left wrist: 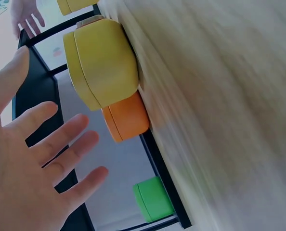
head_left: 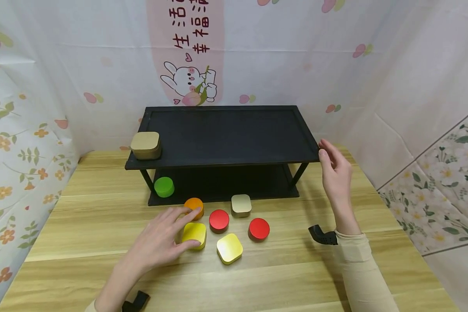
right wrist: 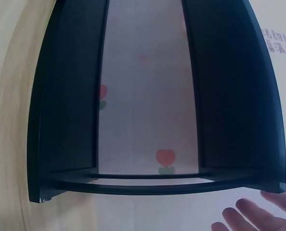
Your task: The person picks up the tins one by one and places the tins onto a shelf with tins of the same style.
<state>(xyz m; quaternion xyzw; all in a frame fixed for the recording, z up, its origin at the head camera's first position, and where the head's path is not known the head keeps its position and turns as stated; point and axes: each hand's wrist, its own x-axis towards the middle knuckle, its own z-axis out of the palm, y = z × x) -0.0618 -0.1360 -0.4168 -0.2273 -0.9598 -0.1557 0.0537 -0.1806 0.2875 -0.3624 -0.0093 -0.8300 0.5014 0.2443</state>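
Note:
My left hand (head_left: pixel 157 238) hovers with spread, slightly bent fingers over a yellow rounded-square box (head_left: pixel 195 234) and an orange round box (head_left: pixel 195 207). In the left wrist view, a gap shows between its fingers and the yellow box (left wrist: pixel 107 62). At the right front corner of the black two-tier shelf (head_left: pixel 226 134), my right hand (head_left: pixel 335 173) has its fingertips right at the upper board's edge. Its loosely bent fingers (right wrist: pixel 258 214) show beside that corner in the right wrist view.
Two red round boxes (head_left: pixel 219 221), a second yellow box (head_left: pixel 229 248) and a beige box (head_left: pixel 241 205) stand on the wooden table (head_left: pixel 288 273). A green round box (head_left: pixel 164 187) sits on the lower tier's left end, and a larger tan box (head_left: pixel 146 145) on the upper tier's left.

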